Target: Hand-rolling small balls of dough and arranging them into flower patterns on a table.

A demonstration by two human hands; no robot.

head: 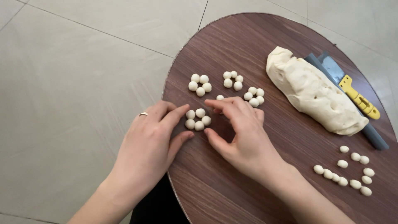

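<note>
Currently four small rings of dough balls sit on the round dark wood table [232, 182]. The near cluster [197, 119] lies between the two hands. Left hand [149, 145] has fingers spread and loose, thumb and forefinger flanking the cluster's left side, touching or just beside it; nothing is gripped. Right hand [242, 132] is likewise open, forefinger reaching over the far edge of the cluster, thumb at its near right.

Farther away: a far-left cluster [200, 84], a middle cluster [232, 80], and a right cluster [254, 96], with one single ball [219, 97] partly hidden by the right fingers.

Judged progress: several rings formed, more to go. Loose balls [346, 172] wait ungrouped at near right. A big dough loaf [315, 93] is uncut at far right, lying on a grey scraper with yellow handle [360, 101].
</note>
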